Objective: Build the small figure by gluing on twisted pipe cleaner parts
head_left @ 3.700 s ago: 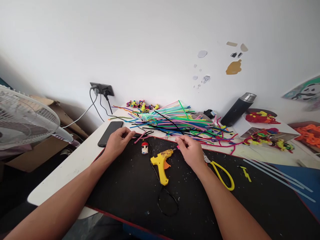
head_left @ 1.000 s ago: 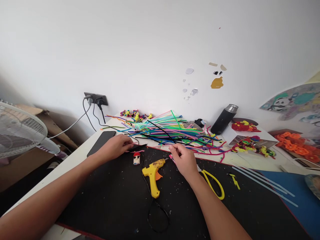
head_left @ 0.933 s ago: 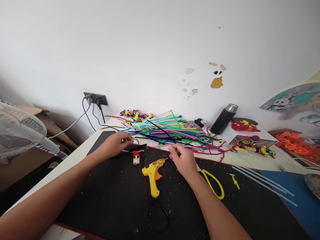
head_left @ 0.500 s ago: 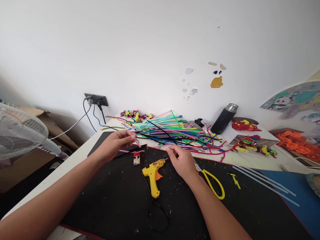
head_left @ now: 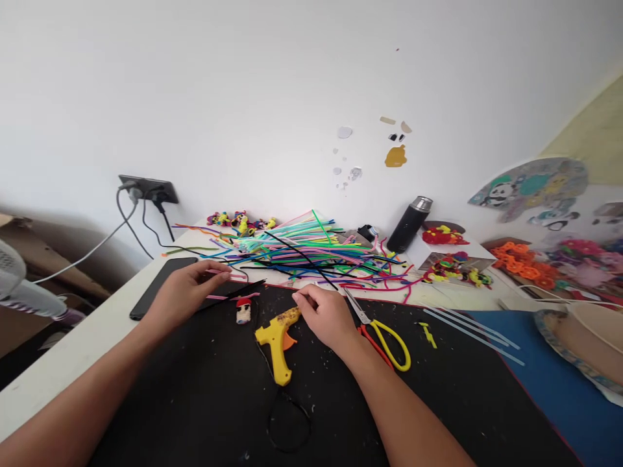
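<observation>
My left hand (head_left: 187, 292) is closed in a pinch on a short pink pipe cleaner (head_left: 237, 276), over the mat's back left part. My right hand (head_left: 328, 318) has its thumb and fingertips pressed together beside the nozzle of a yellow glue gun (head_left: 278, 350); whatever lies between those fingertips is too small to make out. Between the hands lies a small figure (head_left: 243, 311) with a red top and a pale body. Another pink pipe cleaner (head_left: 250, 296) rests just behind it. Scissors (head_left: 389, 344) with yellow and red handles lie beyond my right wrist.
Many coloured pipe cleaners (head_left: 302, 250) are heaped along the wall. A black phone (head_left: 158, 288) lies at the left and a black flask (head_left: 411, 224) stands behind. Clear glue sticks (head_left: 479, 334) and a small yellow piece (head_left: 428, 335) lie on the right.
The view has swung to the right, so the table things appear further left. My right hand is closer to the glue gun's nozzle. The left hand still holds the pink pipe cleaner.
</observation>
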Demonstrator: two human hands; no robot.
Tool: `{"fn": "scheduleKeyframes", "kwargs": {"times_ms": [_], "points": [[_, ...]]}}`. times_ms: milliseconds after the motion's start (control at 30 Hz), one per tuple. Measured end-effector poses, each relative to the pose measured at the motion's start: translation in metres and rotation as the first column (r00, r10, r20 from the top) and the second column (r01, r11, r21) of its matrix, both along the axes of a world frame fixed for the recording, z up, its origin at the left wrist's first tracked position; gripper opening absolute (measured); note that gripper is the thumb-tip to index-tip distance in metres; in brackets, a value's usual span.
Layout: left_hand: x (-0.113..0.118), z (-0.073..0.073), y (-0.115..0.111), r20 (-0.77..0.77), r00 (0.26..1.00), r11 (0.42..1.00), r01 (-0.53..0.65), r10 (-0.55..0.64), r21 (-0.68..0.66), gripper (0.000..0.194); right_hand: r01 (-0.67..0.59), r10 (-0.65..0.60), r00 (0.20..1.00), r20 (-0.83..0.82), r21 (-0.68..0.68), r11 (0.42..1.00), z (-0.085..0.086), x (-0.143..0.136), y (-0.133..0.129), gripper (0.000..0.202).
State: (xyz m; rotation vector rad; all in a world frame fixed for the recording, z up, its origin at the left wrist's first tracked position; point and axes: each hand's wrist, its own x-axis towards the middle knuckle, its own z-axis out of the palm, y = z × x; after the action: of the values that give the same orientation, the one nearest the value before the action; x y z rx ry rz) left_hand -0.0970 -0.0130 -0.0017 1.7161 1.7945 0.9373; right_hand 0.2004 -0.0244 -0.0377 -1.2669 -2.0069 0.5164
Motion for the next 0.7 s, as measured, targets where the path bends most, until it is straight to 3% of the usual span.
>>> {"fn": "scheduleKeyframes", "kwargs": {"times_ms": [67,167,400,467,533,600,700], "points": [[-0.004,0.003,0.000,-0.239,0.969,0.993,-0.030,0.057,0.116,0.037,-0.002,0.002,1.000,0.023,0.004,1.000,0.000,0.000,0.001,0.024],[-0.006,0.003,0.001,-0.409,0.912,0.986,0.042,0.028,0.162,0.043,0.008,-0.009,0.997,0.072,0.017,1.000,-0.001,-0.001,0.001,0.023],[-0.015,-0.026,0.015,-0.560,0.816,0.984,0.177,-0.141,0.010,0.050,-0.010,0.008,0.987,0.161,0.011,1.000,0.001,-0.003,-0.001,0.023],[-0.014,-0.026,0.018,-0.551,0.818,0.976,0.215,-0.166,0.025,0.052,-0.007,0.007,0.983,0.185,-0.001,1.000,0.002,-0.003,-0.001,0.024],[-0.004,-0.017,0.020,-0.543,0.835,0.978,0.178,-0.090,0.111,0.052,-0.008,0.011,0.979,0.204,-0.015,1.000,0.004,-0.004,-0.001,0.025],[0.017,0.001,0.023,-0.527,0.842,0.965,0.222,-0.118,0.139,0.045,-0.021,0.024,0.977,0.213,-0.015,1.000,0.006,-0.004,-0.002,0.025],[0.067,0.027,0.034,-0.501,0.801,0.886,0.444,-0.327,0.133,0.044,-0.037,0.034,0.974,0.224,0.009,0.999,0.008,-0.003,-0.002,0.025]]}}
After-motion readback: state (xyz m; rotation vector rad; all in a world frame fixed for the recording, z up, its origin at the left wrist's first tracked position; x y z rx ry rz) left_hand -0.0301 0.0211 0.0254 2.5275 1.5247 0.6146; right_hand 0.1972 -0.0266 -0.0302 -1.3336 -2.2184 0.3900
